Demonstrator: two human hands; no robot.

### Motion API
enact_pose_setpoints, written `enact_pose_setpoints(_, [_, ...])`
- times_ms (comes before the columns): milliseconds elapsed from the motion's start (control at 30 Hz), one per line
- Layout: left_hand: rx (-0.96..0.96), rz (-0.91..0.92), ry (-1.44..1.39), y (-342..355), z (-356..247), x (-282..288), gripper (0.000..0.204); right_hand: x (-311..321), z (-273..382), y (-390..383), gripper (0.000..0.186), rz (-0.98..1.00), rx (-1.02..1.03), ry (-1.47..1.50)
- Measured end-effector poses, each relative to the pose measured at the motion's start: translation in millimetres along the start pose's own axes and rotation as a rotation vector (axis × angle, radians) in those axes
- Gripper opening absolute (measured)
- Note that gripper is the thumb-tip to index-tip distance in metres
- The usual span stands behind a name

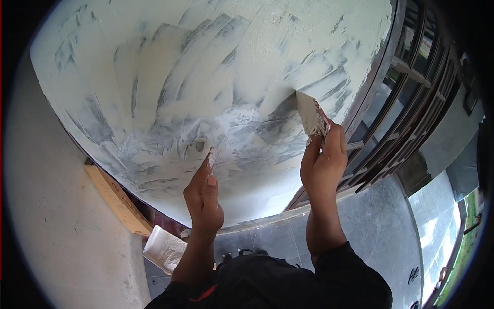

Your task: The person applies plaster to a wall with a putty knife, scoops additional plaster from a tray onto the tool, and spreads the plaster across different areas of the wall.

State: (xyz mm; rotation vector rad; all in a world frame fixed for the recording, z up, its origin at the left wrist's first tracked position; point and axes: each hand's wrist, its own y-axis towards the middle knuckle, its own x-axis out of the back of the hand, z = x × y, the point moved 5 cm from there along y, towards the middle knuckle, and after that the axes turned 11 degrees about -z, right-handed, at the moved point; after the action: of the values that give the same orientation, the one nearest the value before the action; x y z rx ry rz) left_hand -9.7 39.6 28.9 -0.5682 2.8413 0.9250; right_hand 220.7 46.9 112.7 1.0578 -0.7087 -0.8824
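Gripping putty knife (309, 116) in right hand (328, 164), slanting up-left from fingers (310, 154), nearer right edge of wall (154, 98); pinching thin tool (211, 159) in left hand (205, 202).

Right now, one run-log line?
right hand: holds smeared scraper at wall | left hand: near wall, grip unclear | wall: streaked white and grey

Between the bare left hand (205, 198) and bare right hand (325, 162) lies an open gap; the white-and-grey smeared wall (216, 72) bars forward reach. Brown-framed paned windows (393, 110) bound the right; a light-brown wooden beam (117, 198) and white rectangular container (163, 248) obstruct the lower left.
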Motion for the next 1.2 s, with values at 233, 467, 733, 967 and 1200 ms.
enact_pose_setpoints(233, [0.050, 0.048, 0.010, 8, 0, 32, 0.046, -1, 13, -15, 0.028, 0.015, -0.135, 0.048])
enact_pose_setpoints(467, [0.116, 0.088, -0.054, 11, 19, 58, 0.045, 10, 11, -20, 0.029, -0.111, -0.358, 0.065])
enact_pose_setpoints(733, [0.106, 0.137, -0.032, 15, 24, 56, 0.045, -25, 7, -15, 0.035, -0.389, -0.169, -0.371])
enact_pose_setpoints(967, [0.064, 0.189, 0.036, 17, 30, 77, 0.049, -82, 12, -32, 0.038, -0.332, -0.154, -0.422])
enact_pose_setpoints(1200, [0.075, 0.173, 0.050, 16, 41, 83, 0.055, -82, 23, -38, 0.047, -0.104, -0.089, -0.421])
